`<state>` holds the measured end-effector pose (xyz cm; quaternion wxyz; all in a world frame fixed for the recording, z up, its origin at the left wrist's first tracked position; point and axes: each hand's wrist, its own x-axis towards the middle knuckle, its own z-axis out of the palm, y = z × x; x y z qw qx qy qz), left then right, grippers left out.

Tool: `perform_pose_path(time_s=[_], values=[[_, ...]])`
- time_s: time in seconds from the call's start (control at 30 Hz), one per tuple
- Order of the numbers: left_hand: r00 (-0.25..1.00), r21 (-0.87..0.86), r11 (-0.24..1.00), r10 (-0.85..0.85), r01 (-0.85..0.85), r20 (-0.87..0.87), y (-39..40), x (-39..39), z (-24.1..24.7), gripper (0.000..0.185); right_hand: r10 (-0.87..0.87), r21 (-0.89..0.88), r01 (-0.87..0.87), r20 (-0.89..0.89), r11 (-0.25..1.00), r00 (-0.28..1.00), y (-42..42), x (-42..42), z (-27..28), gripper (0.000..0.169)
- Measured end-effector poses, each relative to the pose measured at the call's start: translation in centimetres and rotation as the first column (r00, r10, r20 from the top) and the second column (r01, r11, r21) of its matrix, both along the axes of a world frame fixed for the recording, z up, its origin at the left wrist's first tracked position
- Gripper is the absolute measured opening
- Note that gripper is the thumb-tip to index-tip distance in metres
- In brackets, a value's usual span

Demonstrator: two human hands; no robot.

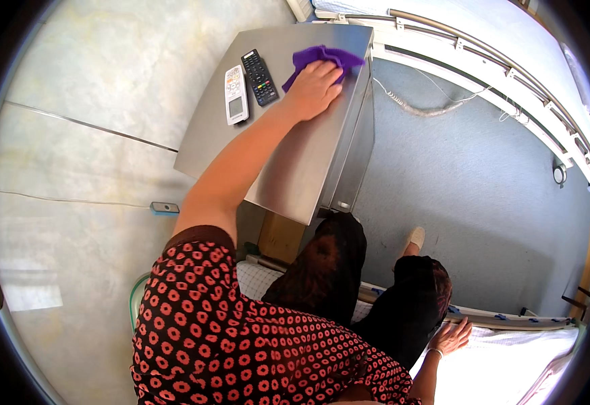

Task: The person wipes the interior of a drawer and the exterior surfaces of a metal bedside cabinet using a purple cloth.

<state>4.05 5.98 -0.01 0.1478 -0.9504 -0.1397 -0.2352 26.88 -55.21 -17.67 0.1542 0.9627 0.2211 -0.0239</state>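
My left hand (315,93) presses a crumpled purple cloth (315,56) onto the brushed metal top of a bedside cabinet (290,167). Its fingers curl over the cloth's near part, near the cabinet's right edge. Left of that hand lie a black remote control (259,76) and a white remote control with a small display (236,96), side by side. Down at the right, my right hand (452,337) rests on the edge of a bed with white bedding (502,359), beside its side rail (507,322). It holds nothing, and its fingers are partly spread.
A second bed's frame and rails (467,55) curve along the upper right, with a coiled cable (401,101) hanging below. The wall (87,66) adjoins the cabinet's left side. A small corded handset (165,208) is against the wall. Blue-grey floor (457,177) stretches between the beds.
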Motion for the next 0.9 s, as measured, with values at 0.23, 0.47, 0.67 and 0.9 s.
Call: perform_pose_path(time_s=[0.23,0.47,0.67,0.9], values=[[0.737,-0.331,0.695,0.676,-0.638,-0.001,7.5,4.7,-2.4,0.04,0.025,0.011,-0.026,0.046,1.0,0.999,-0.5,0.0,-0.3,0.053],[0.735,-0.321,0.682,0.675,-0.657,-0.072,13.7,6.6,-3.1,0.043,0.044,0.005,-0.045,0.061,0.999,0.997,-1.0,0.2,-1.2,0.055],[0.872,-0.203,0.848,0.472,-0.489,-0.131,12.6,9.3,-3.2,0.043,0.015,-0.039,-0.014,0.022,0.999,1.0,-0.6,0.2,-0.9,0.056],[0.903,-0.194,0.89,0.428,-0.412,0.046,7.9,12.1,-1.9,0.032,-0.029,-0.036,0.03,0.017,0.999,0.999,-0.2,0.3,-0.5,0.056]])
